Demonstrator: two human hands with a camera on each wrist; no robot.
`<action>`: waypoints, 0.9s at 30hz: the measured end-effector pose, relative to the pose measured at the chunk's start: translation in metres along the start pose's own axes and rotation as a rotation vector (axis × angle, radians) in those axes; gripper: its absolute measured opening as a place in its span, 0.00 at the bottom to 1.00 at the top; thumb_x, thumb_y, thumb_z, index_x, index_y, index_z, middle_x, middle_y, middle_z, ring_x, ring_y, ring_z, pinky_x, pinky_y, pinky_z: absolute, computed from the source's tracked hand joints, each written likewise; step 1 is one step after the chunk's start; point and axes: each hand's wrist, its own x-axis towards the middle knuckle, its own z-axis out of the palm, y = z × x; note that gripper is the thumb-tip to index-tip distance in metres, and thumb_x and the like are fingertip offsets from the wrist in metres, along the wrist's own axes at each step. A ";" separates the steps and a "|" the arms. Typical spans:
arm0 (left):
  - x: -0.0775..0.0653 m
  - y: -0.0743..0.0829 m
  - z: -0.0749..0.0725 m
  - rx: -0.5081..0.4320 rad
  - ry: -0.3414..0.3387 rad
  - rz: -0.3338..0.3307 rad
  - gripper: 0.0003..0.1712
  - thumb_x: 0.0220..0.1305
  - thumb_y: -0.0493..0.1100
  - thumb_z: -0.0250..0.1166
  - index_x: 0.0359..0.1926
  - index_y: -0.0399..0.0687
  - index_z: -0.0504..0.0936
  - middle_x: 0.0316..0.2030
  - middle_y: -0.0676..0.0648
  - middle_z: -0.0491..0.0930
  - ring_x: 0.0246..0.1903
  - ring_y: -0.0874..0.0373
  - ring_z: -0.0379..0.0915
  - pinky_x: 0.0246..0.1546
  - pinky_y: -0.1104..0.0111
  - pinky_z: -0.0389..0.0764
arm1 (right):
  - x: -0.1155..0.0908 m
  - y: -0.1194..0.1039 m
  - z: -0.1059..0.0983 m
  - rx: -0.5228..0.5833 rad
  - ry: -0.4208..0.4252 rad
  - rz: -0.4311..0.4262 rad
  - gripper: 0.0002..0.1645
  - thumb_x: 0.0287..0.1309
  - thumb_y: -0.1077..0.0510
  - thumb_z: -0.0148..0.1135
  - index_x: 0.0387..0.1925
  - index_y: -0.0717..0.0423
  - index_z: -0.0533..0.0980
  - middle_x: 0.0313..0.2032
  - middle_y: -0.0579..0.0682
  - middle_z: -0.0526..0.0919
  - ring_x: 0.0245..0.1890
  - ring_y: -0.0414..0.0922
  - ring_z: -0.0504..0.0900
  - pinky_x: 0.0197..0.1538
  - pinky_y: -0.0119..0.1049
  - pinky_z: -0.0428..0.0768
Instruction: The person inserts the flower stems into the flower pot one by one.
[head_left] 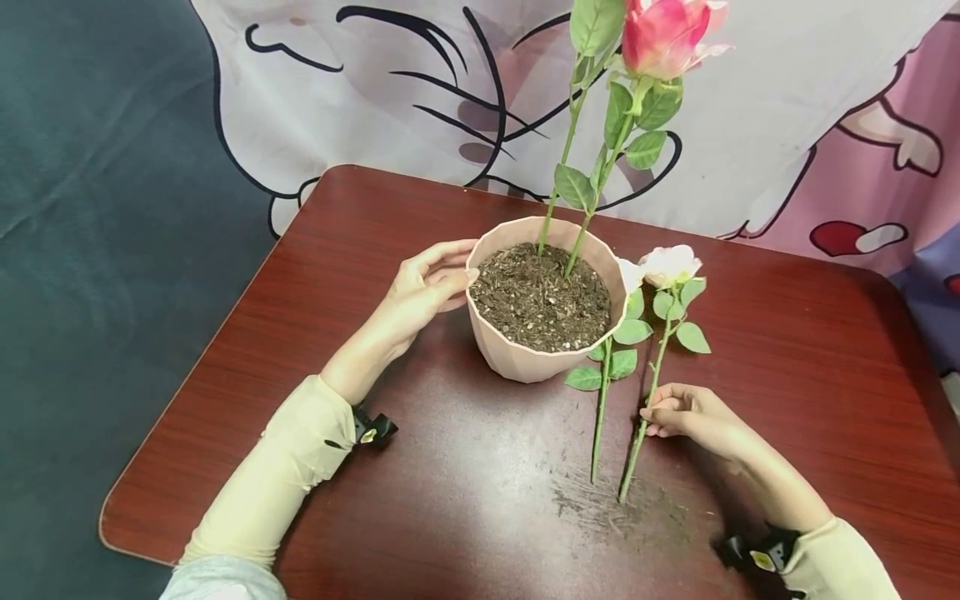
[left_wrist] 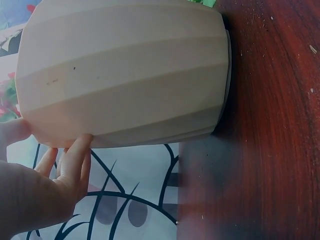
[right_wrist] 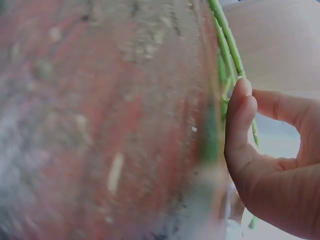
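A pale pink faceted flower pot (head_left: 517, 367) full of dark soil (head_left: 540, 308) stands on the table. My left hand (head_left: 420, 287) holds its left side, thumb at the rim and fingers against the outer wall, as the left wrist view shows on the pot wall (left_wrist: 130, 75). Between thumb and fingertips my right hand (head_left: 686, 412) pinches the green stem of a whitish-pink artificial rose (head_left: 671, 265), right of the pot. Beside it lies a second rose's stem (head_left: 602, 417), its pale bloom partly hidden behind the pot. In the right wrist view, green stems (right_wrist: 227, 35) run past the fingertips.
Upright in the soil are two green stems, one topped by a deep pink rose (head_left: 666, 37); the other's top is cut off by the frame. Soil crumbs (head_left: 622, 508) lie on the brown table (head_left: 787, 350). A cartoon-print cloth (head_left: 360, 108) hangs behind the table.
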 end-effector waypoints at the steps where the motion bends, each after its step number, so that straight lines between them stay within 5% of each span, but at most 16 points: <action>1: 0.000 0.000 0.000 -0.001 0.000 0.001 0.25 0.62 0.37 0.61 0.61 0.48 0.71 0.53 0.42 0.73 0.47 0.59 0.75 0.49 0.61 0.78 | -0.002 -0.001 -0.001 0.005 0.004 -0.012 0.11 0.61 0.64 0.56 0.39 0.71 0.68 0.29 0.46 0.83 0.29 0.39 0.82 0.35 0.33 0.81; 8: 0.001 -0.001 0.000 -0.008 0.001 0.000 0.25 0.62 0.36 0.60 0.61 0.47 0.70 0.53 0.42 0.73 0.47 0.59 0.75 0.48 0.61 0.79 | -0.018 -0.016 -0.010 -0.066 -0.018 -0.245 0.08 0.62 0.69 0.52 0.40 0.71 0.65 0.29 0.48 0.81 0.30 0.41 0.82 0.35 0.35 0.81; 12: 0.002 -0.002 0.000 -0.013 0.001 -0.001 0.25 0.62 0.36 0.60 0.61 0.47 0.70 0.53 0.42 0.72 0.48 0.58 0.75 0.48 0.61 0.78 | -0.029 -0.035 -0.014 0.010 -0.003 -0.413 0.08 0.61 0.75 0.48 0.42 0.67 0.65 0.31 0.49 0.80 0.31 0.42 0.82 0.35 0.32 0.81; 20: 0.002 0.000 0.000 0.004 0.001 -0.007 0.25 0.62 0.37 0.60 0.61 0.48 0.70 0.54 0.43 0.73 0.49 0.58 0.74 0.49 0.60 0.78 | -0.055 -0.106 -0.016 0.185 0.258 -0.811 0.14 0.51 0.84 0.49 0.41 0.78 0.67 0.34 0.57 0.81 0.35 0.44 0.82 0.39 0.27 0.80; 27: 0.001 -0.001 0.001 0.003 0.013 -0.016 0.25 0.63 0.37 0.60 0.61 0.50 0.71 0.54 0.44 0.73 0.49 0.58 0.74 0.50 0.59 0.77 | -0.036 -0.170 -0.005 0.344 0.293 -1.150 0.15 0.50 0.83 0.53 0.41 0.83 0.64 0.33 0.68 0.78 0.37 0.54 0.79 0.41 0.34 0.78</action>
